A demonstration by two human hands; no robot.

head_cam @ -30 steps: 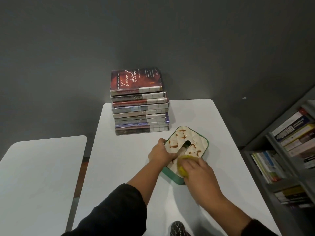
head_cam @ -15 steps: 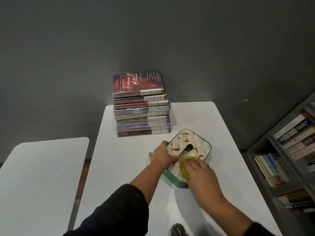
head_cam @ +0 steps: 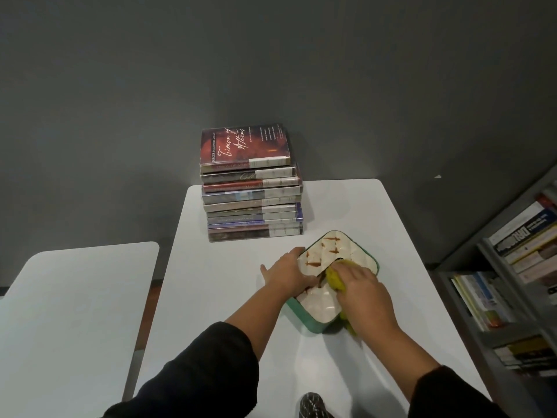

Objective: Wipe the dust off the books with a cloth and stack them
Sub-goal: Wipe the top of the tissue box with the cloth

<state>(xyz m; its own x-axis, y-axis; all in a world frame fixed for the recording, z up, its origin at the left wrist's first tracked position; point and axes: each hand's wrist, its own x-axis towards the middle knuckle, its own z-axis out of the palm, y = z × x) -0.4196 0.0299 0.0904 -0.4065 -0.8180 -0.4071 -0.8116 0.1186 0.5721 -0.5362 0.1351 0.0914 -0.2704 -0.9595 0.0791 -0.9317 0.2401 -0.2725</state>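
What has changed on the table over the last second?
Little. The right hand has slid the yellow cloth slightly up and across the cream book's cover. The left hand still rests on that book's left edge, steadying it. The book, the stack of books behind and the white table have stayed put.
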